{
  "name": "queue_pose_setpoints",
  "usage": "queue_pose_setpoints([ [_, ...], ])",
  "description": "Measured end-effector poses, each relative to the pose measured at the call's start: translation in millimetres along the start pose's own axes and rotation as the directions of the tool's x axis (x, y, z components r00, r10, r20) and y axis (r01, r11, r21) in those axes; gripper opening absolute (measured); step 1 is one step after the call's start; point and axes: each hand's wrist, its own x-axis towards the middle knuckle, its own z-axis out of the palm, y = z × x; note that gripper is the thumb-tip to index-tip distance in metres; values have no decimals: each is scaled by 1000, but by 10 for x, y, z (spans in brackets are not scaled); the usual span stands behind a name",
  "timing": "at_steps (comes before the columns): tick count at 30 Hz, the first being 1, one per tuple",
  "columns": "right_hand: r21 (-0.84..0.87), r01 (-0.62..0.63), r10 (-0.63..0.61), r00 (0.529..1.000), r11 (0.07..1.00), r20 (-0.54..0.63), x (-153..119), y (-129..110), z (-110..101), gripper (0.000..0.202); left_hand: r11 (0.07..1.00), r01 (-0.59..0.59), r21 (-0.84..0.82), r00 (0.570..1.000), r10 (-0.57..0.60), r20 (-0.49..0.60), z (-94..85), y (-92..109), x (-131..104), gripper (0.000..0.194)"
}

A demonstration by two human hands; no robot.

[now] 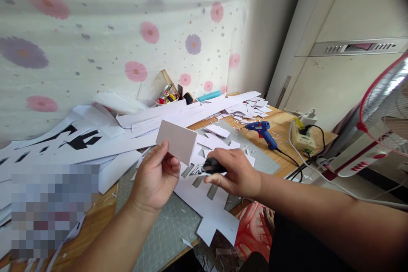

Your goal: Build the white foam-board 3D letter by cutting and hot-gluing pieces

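Observation:
My left hand [157, 174] pinches a small rectangular piece of white foam board [177, 140] between thumb and fingers, tilted above the work surface. Close to its lower right corner, my right hand [234, 172] is closed around a black utility knife [214, 165]. The knife's tip points left toward the board, and thin white shreds cluster around it, so the blade is hard to make out. Beneath both hands lies a larger white cut-out sheet [204, 204] with slots in it. That sheet rests on a grey-green cutting mat [153, 233].
A blue glue gun [263, 134] lies on the wooden table, its cord running to a power strip [302, 138]. White offcuts [250, 110] are heaped at the back right, and long white sheets [95, 153] cover the left. A fan [385, 106] stands at the right.

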Motion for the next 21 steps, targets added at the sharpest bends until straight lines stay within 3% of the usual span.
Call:
queue_pose_setpoints([
  [2,-88,-164,163,986,983,-20,60,138,-116,45,994,-87,68,996,88,-6,-27,-12,48,4],
  [3,-181,-302,300,953,936,-40,98,241,-181,45,985,-139,104,990,140,-5,-42,-16,73,5],
  [5,-415,-550,599,801,725,-17,167,501,-296,40,957,-223,185,975,223,19,-74,-19,117,13],
  [6,-507,-577,686,726,640,39,190,642,-334,35,941,-249,231,968,247,40,-90,-20,134,17],
  [9,-567,-580,746,659,585,96,211,1006,-348,20,881,-273,386,962,242,127,-139,-29,161,23],
  [12,-591,-560,730,679,580,73,195,1118,-313,26,789,-314,527,949,246,197,-177,-47,161,24],
  [15,-607,-500,623,782,618,-10,146,987,-433,31,725,-363,586,932,274,238,-197,-56,151,26],
  [17,-613,-482,528,840,626,-122,59,887,-642,28,727,-362,584,932,279,230,-201,-57,145,25],
  [18,-600,-492,427,866,630,-262,-5,862,-772,23,737,-353,576,935,278,218,-200,-57,143,25],
  [20,-562,-569,311,814,601,-491,-163,880,-1039,13,765,-335,550,942,275,191,-193,-61,142,26],
  [21,-541,-616,326,777,573,-538,-247,920,-1157,10,781,-327,532,945,273,179,-186,-65,142,26],
])
